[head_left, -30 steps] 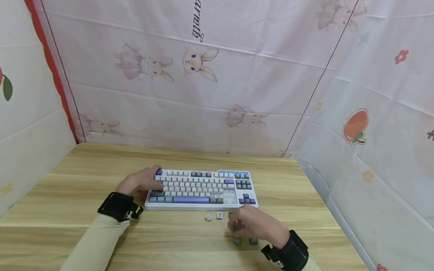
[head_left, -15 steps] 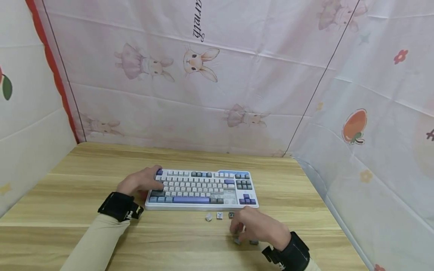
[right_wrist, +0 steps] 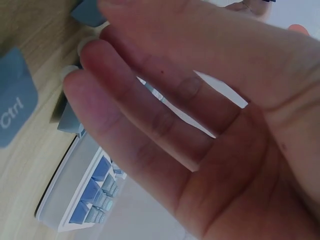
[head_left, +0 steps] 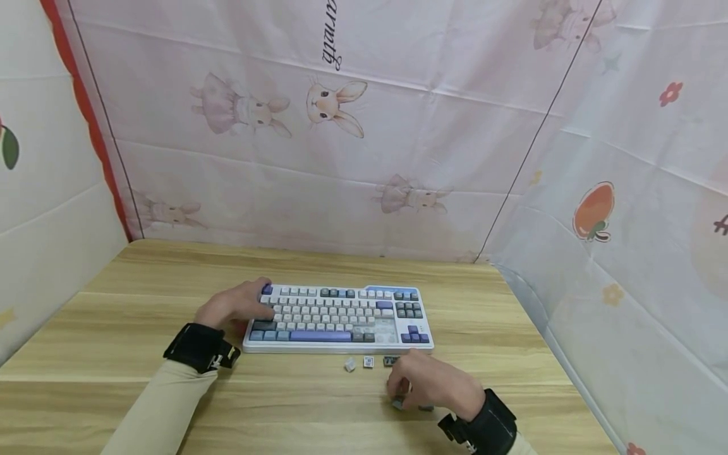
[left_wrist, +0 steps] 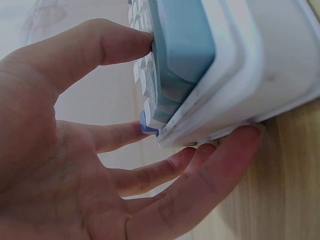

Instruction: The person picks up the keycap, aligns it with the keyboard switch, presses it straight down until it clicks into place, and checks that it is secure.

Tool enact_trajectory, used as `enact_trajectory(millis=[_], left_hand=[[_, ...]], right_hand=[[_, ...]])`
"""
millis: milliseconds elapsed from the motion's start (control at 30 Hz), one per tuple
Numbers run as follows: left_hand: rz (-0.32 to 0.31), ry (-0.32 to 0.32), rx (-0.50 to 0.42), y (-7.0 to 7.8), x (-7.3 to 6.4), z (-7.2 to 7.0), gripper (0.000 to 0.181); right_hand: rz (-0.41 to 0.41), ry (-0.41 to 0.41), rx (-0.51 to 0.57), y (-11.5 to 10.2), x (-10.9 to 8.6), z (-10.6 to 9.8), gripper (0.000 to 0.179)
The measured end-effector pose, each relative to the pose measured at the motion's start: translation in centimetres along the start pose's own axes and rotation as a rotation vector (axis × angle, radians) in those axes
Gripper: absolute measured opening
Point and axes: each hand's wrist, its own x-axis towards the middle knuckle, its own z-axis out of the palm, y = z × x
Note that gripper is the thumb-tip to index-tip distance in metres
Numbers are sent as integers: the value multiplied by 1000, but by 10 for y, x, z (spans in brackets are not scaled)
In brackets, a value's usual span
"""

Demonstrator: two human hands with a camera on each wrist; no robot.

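Note:
A white keyboard (head_left: 318,319) with white, grey and purple keycaps lies on the wooden table. Its lower right key area (head_left: 385,328) has bare sockets. My left hand (head_left: 236,304) grips the keyboard's left end; in the left wrist view the thumb (left_wrist: 122,45) presses against a blue-grey key and the other fingers lie along the side. Closer to me, my right hand (head_left: 435,383) pinches a grey keycap (head_left: 397,402) on the table, seen at the thumb tip in the right wrist view. A Ctrl keycap (right_wrist: 15,100) lies beside that hand.
In front of the keyboard lie a pale keycap (head_left: 349,364), a white one (head_left: 368,361) and dark keycap pieces (head_left: 390,361), partly covered by the right hand. Another grey keycap (head_left: 426,407) sits below the right palm. Printed cloth (head_left: 364,158) hangs behind the table (head_left: 284,411).
My right hand has moved slightly down and right, from the dark keycaps near the keyboard to the nearer grey keycap. More dark keycap shows there now. The left hand stays still.

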Motion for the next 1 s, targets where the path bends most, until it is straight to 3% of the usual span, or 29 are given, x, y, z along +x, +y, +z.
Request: enact_trajectory(millis=[433,767,1000], left_hand=[[1,3,4,-2,1,1,87],[5,3,1,-2,2,1,87],[-5,-1,-7,-2,1,0,88]], right_hand=[[-29,11,-43,1,4,6,27],[-85,10,-98,1,6,9,18],[-66,7,-83,3,8,9,17]])
